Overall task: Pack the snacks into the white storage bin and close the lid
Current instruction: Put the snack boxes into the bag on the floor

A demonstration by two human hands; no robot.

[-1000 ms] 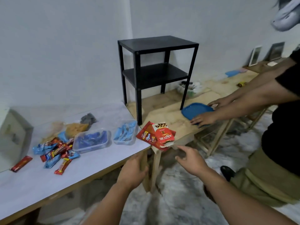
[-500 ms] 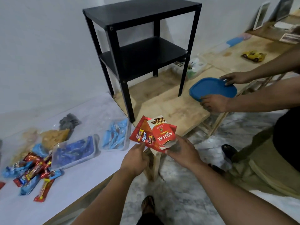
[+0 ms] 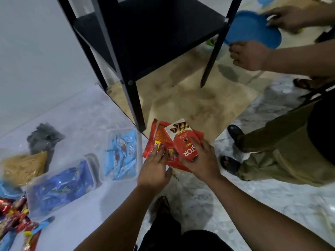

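Note:
Two red snack packs overlap at the near corner of the wooden table (image 3: 190, 98): a flat red packet (image 3: 158, 136) and, on top of it, a red and white Astor box (image 3: 182, 140). My left hand (image 3: 155, 167) rests on the flat packet with straight fingers, its thumb at the packet's lower edge. My right hand (image 3: 201, 160) lies across the Astor box, thumb hidden beneath. More snacks lie on the white table (image 3: 81, 124): a clear tub of light blue wrappers (image 3: 123, 154), a clear tub of dark blue wrappers (image 3: 61, 185) and loose bars (image 3: 16, 220). The white storage bin is out of view.
A black side table (image 3: 137, 42) stands on the wooden table; its front leg (image 3: 134, 105) comes down just left of the packs. A tan bag (image 3: 21, 167) and a grey bundle (image 3: 43, 138) lie far left. Another person (image 3: 272, 156) on the right holds a blue lid (image 3: 253, 29).
My view has dipped and moved in closer. Both my hands have risen from below the table edge onto the red packs. The other person has lifted the blue lid off the wooden table.

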